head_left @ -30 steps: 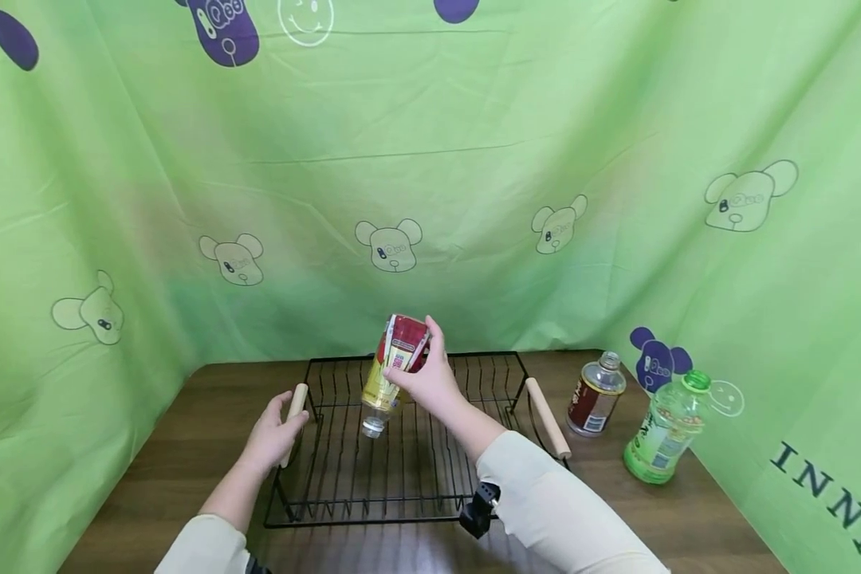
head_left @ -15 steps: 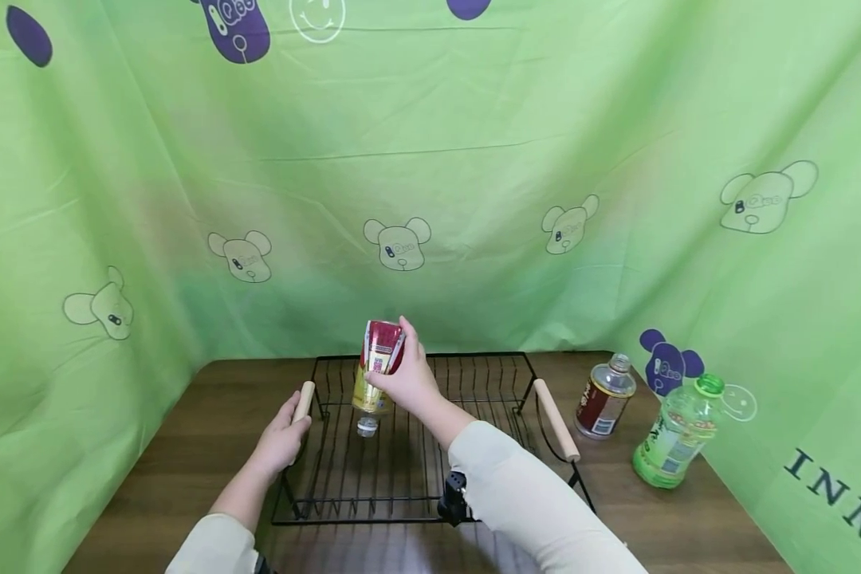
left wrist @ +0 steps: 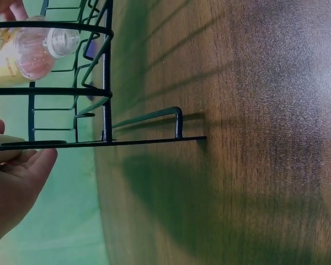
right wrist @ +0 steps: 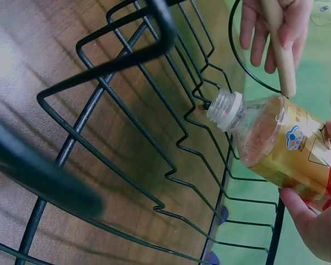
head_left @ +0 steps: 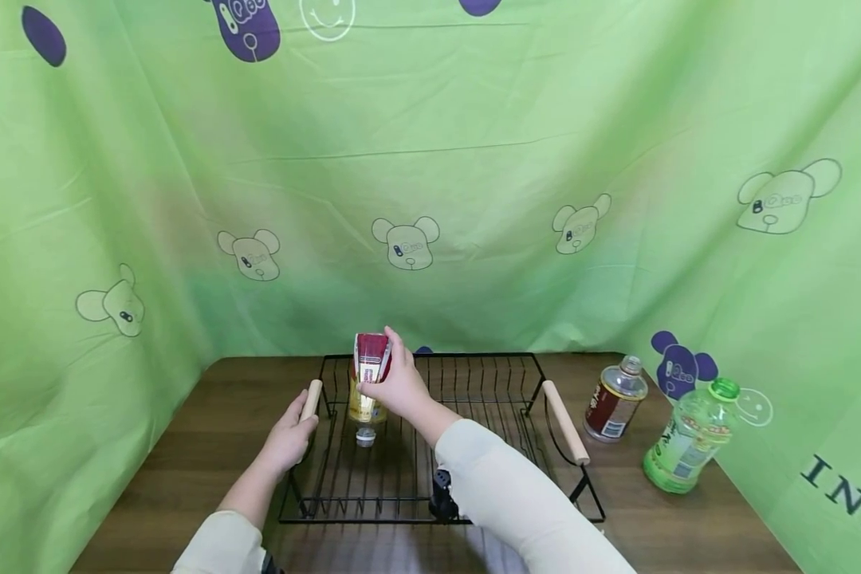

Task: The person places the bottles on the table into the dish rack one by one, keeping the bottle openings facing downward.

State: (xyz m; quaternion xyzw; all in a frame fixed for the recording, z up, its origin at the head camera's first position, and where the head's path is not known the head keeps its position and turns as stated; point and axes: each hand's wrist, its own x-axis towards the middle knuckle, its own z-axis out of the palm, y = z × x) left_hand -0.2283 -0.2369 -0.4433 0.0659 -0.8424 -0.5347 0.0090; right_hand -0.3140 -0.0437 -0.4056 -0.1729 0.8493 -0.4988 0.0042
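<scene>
My right hand (head_left: 399, 387) grips a capless plastic bottle (right wrist: 287, 146) with a red and yellow label. The bottle is upside down over the left part of a black wire dish rack (head_left: 373, 522), its clear neck (left wrist: 63, 43) pointing down at the wires. My left hand (head_left: 288, 434) holds the rack's left wooden handle (head_left: 312, 399) between thumb and fingers. In the right wrist view the left thumb lies across that handle (right wrist: 279, 47), with the fingers spread behind it. The rack's wavy wires and side frame show up close in both wrist views.
Right of the rack stand a clear bottle (head_left: 615, 399) with a dark red label and a green bottle (head_left: 692, 437), both capless and upright. The rack's right wooden handle (head_left: 565, 422) leans outward near them. A green printed cloth (head_left: 473, 159) hangs behind the wooden table (head_left: 179, 446).
My right hand has moved the bottle left and lower over the rack and turned it nearer to vertical. My left hand has closed in on the left handle. The view has shifted slightly.
</scene>
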